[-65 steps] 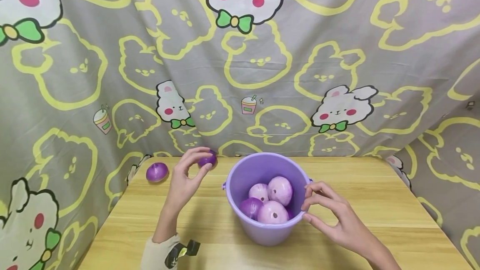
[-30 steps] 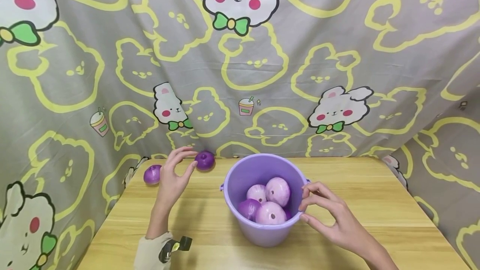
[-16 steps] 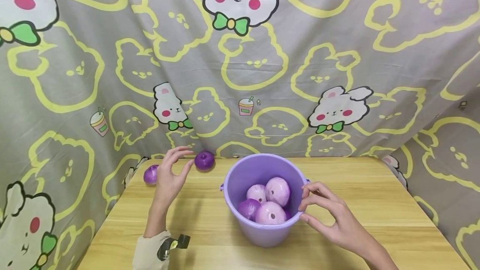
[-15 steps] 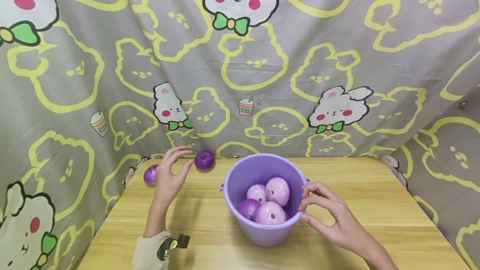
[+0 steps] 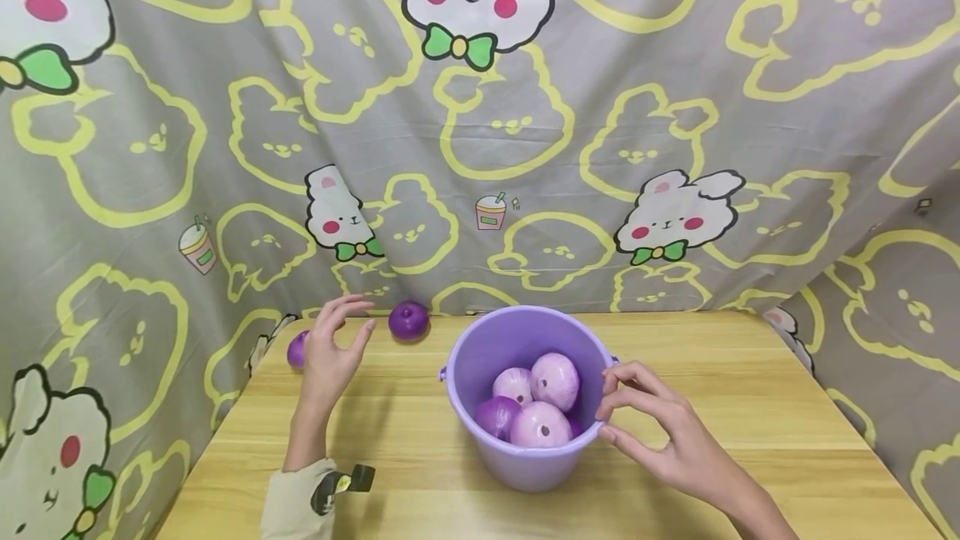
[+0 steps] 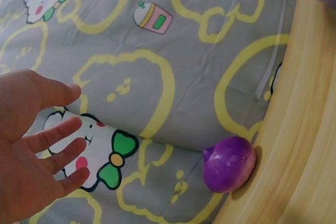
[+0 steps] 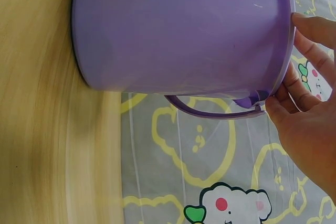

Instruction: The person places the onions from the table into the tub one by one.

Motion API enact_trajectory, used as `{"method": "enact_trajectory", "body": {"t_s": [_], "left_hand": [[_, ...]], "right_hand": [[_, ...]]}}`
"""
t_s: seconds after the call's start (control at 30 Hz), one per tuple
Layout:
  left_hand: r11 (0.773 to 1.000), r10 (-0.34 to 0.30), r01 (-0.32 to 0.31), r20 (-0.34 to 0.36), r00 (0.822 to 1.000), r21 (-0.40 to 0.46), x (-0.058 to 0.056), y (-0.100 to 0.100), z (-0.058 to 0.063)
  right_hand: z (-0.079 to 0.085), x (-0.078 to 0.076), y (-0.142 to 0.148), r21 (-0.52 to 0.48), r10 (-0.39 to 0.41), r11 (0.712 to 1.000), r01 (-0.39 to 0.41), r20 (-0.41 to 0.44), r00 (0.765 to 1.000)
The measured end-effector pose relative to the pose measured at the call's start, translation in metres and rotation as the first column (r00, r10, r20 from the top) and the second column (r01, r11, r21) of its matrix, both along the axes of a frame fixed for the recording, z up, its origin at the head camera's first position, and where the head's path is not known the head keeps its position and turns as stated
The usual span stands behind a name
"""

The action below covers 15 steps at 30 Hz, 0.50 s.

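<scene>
My left hand point(image 5: 330, 365), thumb and fingers spread with nothing between them, is over the back left of the table. It partly covers one purple onion point(image 5: 297, 350) in the head view. Just right of its fingertips sits another purple onion point(image 5: 408, 321), resting on the table near the curtain. In the left wrist view a purple onion point(image 6: 230, 164) stands apart from the spread left hand point(image 6: 39, 140). My right hand point(image 5: 675, 432) holds the right rim of a purple bucket point(image 5: 525, 469) by its fingertips. Inside lie several onions, including a pale one point(image 5: 542, 425) and a darker one point(image 5: 498, 417).
A wooden table point(image 5: 750, 440) carries everything. Behind it hangs a grey curtain point(image 5: 525, 148) with cartoon rabbits, meeting the table's back edge. The bucket's handle point(image 7: 210, 113) hangs down its side in the right wrist view. A black strap device point(image 5: 341, 486) is on my left wrist.
My left hand has drawn left, away from the back onion, and now overlaps the far-left onion. The right hand stays at the bucket's rim, and the bucket's contents look the same.
</scene>
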<state>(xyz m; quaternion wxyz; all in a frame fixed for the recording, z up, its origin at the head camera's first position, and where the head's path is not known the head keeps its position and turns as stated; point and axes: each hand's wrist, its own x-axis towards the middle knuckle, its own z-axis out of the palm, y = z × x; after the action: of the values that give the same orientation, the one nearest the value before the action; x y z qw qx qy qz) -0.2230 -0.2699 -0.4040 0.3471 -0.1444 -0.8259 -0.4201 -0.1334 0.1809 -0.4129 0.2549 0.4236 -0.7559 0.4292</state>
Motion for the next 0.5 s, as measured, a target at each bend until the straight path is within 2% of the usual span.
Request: {"method": "enact_trajectory", "body": {"t_s": [0.5], "left_hand": [[1.0,0.029,-0.028,0.034,0.999,-0.01,0.0,-0.008,-0.0034]], "right_hand": [[0.0016,0.0013,-0.002,-0.019,0.023,1.0,-0.024,-0.01,1.0]]}}
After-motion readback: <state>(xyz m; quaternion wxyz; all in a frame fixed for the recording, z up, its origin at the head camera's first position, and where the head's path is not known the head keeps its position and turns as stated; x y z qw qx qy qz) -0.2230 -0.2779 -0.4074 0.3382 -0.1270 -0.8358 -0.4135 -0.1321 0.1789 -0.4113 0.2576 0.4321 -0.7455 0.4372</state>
